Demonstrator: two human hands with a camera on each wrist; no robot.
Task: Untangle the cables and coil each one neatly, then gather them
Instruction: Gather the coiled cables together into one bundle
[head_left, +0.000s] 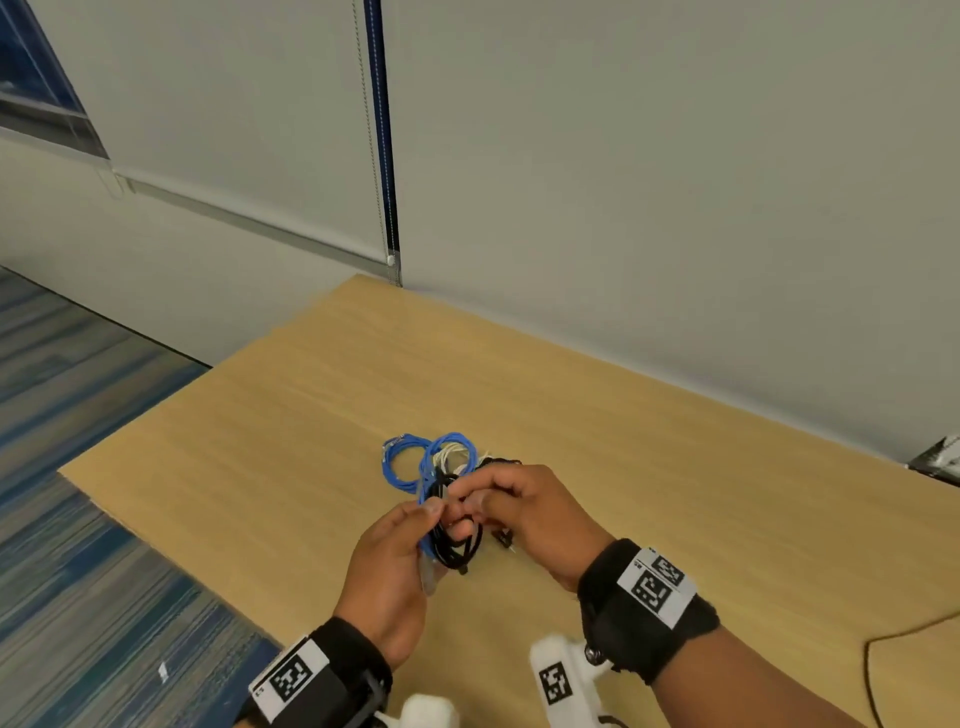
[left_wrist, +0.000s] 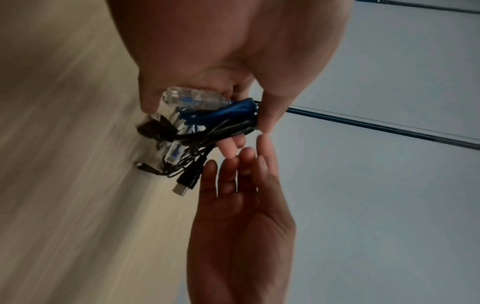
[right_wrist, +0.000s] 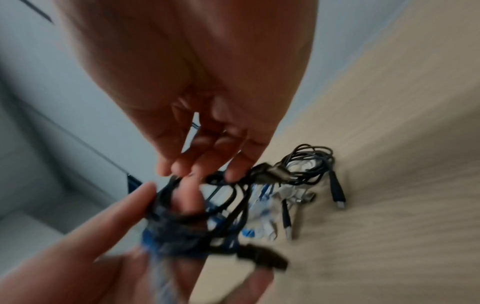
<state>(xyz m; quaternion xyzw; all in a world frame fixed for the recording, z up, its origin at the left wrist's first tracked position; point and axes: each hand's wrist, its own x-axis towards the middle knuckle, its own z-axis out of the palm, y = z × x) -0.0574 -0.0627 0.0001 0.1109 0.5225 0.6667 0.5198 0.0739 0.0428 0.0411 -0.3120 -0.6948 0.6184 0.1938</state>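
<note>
The cables form a mixed bunch just above the wooden worktop (head_left: 675, 493), near its middle. The left hand (head_left: 387, 577) holds a coiled bundle, thumb and fingers clamped round blue cable (left_wrist: 221, 114) and thin black cable (head_left: 457, 545), with a clear plug (left_wrist: 192, 98) sticking out under the palm. The right hand (head_left: 530, 512) has its fingers bent onto black strands (right_wrist: 221, 179) of the same bundle, pinching them. Behind the hands two blue loops (head_left: 402, 462) show, one lying on the worktop, beside a whitish cable (head_left: 451, 454). Further black cable (right_wrist: 311, 164) lies there too. How many separate cables there are cannot be told.
</note>
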